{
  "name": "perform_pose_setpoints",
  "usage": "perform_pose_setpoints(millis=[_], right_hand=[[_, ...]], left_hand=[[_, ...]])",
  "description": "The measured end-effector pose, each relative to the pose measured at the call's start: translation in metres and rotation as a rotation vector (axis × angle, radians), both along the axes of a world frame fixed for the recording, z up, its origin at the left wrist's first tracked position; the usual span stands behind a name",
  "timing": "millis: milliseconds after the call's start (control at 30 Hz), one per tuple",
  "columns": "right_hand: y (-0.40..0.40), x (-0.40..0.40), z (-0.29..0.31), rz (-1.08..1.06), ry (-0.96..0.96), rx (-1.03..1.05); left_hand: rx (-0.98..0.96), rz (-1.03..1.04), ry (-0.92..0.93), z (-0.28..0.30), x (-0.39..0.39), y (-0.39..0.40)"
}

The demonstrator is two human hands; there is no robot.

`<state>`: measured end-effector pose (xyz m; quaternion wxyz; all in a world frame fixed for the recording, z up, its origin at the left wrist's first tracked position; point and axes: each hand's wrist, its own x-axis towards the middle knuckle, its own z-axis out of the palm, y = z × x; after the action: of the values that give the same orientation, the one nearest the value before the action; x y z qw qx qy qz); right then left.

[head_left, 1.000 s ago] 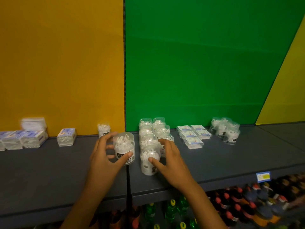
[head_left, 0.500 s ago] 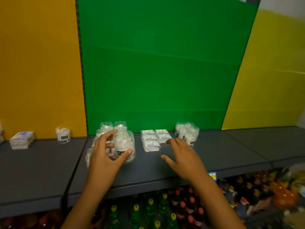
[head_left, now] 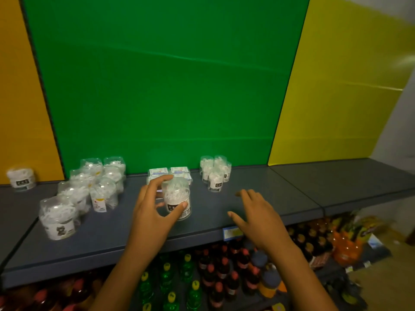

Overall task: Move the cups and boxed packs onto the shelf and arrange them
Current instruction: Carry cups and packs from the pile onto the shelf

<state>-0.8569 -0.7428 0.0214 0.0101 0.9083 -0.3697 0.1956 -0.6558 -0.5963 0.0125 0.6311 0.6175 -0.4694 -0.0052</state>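
The cup (head_left: 177, 199), a clear plastic tub packed with white sticks and banded by a dark label, is held by the left hand (head_left: 152, 212), thumb across its front and fingers curled behind, just above or on the grey shelf (head_left: 280, 198); which of the two cannot be told. A second ago it was carried beside the left cluster of cups (head_left: 89, 189); it is now brought in front of the boxed packs (head_left: 169, 172), so a move toward the right cluster of cups (head_left: 215, 173) is suggested. The right hand (head_left: 256, 214), earlier laid on a cup in the left cluster, is now seen empty, fingers spread, hovering over bare shelf. Farther left, a lone cup (head_left: 21, 178) stands apart.
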Motion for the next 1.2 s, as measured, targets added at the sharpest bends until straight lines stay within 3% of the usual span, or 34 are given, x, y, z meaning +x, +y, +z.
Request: perform_pose_setpoints(millis=[533,900,1200], right_hand=[[-0.140,0.002,0.009,-0.106,0.001,0.024],[-0.223,0.017,-0.001,-0.036,0.071,0.087],[-0.285,0.023,-0.009,0.123,0.061,0.119]], left_hand=[[-0.018,-0.144,-0.019,0.022,0.007,-0.190],[0.201,0.016,-0.283,0.010,0.005,-0.272],[0.376,0.266,-0.538,-0.012,-0.007,-0.300]])
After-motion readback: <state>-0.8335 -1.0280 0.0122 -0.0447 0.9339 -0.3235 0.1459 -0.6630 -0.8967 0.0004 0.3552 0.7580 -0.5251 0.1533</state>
